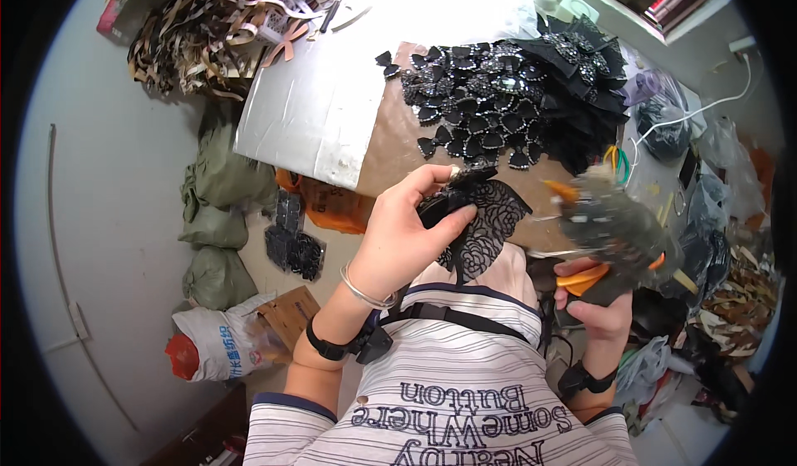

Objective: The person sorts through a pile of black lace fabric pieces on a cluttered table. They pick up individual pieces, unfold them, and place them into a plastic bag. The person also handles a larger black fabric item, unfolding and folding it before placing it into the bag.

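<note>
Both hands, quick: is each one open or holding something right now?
Left hand: closed, holding black lace.
Right hand: closed, gripping a blurred dark-and-orange tool.

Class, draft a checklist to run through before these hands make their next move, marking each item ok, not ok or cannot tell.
1. Left hand grips black lace piece: ok.
2. Right hand grips glue gun: ok.
3. Orange nozzle apart from left hand: ok.
4. Glue at nozzle tip: cannot tell, motion blur.
5. Tabletop uncluttered: not ok; black bows and loose strips crowd it.
</note>
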{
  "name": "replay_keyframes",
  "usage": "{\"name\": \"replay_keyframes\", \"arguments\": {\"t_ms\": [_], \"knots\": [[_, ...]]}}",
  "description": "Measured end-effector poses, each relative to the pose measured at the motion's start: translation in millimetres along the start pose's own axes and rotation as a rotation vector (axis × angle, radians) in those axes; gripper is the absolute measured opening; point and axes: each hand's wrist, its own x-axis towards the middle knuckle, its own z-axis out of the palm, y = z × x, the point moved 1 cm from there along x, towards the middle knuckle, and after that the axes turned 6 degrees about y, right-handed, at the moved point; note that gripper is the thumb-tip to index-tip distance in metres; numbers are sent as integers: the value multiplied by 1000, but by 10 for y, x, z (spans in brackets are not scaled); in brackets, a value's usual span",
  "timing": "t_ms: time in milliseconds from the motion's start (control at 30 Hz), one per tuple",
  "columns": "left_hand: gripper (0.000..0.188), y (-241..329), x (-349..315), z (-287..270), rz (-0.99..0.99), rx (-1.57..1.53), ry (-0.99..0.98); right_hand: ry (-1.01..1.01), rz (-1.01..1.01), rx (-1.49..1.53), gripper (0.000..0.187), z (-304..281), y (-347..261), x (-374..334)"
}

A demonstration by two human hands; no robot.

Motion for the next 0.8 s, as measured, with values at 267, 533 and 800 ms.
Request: {"name": "replay_keyframes", "arguments": {"t_ms": [267, 533, 800], "knots": [[31, 147, -125, -154, 37, 111, 128, 111, -127, -473, 59, 323, -38, 15], [32, 162, -130, -204, 50, 212, 132, 89, -128, -426, 56, 475, -74, 81], [33, 175, -108, -216, 10, 199, 81, 143, -79, -448, 54, 446, -136, 34]]}}
